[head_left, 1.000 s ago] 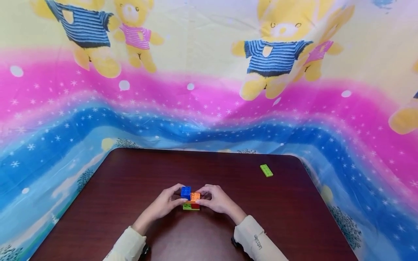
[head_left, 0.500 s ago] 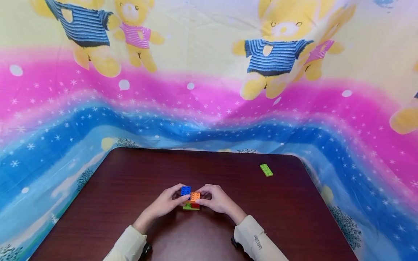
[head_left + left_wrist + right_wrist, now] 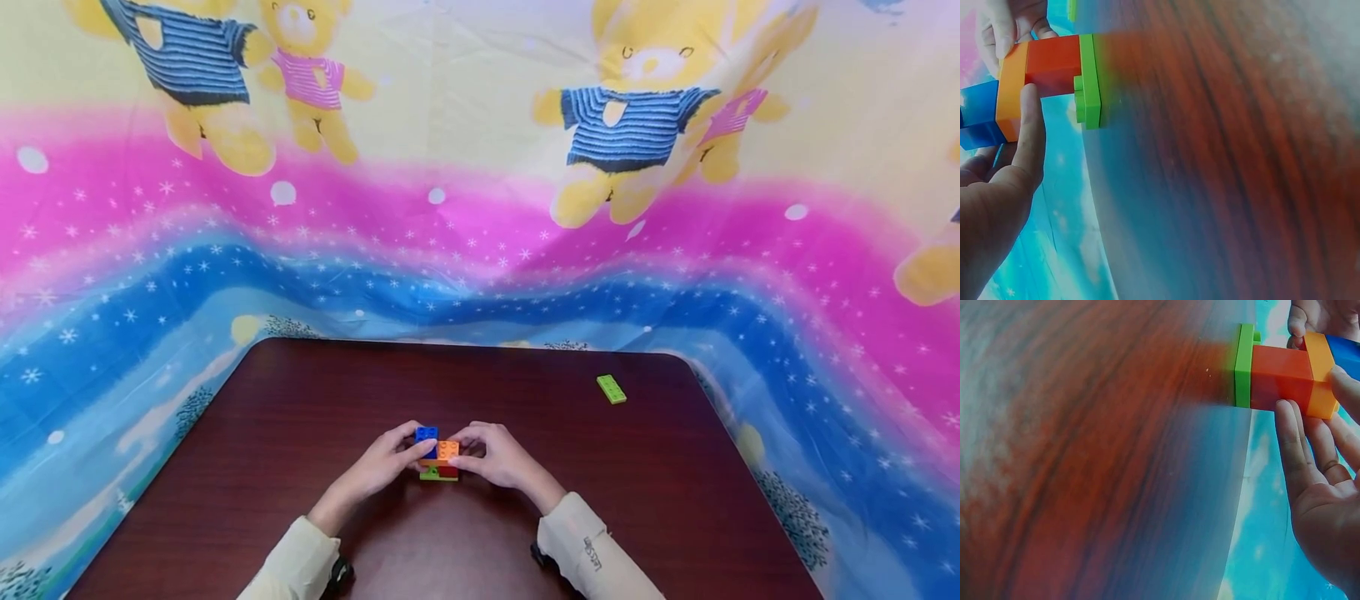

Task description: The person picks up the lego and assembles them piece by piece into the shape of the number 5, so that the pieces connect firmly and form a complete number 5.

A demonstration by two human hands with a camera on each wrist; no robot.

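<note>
Left grip (image 3: 381, 463), right grip (image 3: 504, 458), bricks (image 3: 448, 451) between

Soft glare marks the table (image 3: 423, 546); wrist views look hazy.

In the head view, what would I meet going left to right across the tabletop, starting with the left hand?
Left hand, blue block, orange block, right hand, loose green block.

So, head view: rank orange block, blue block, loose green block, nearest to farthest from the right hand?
From the right hand:
1. Orange block: at its thumb tip.
2. Blue block: just left of the orange one.
3. Loose green block: off alone, ahead and right.
</note>
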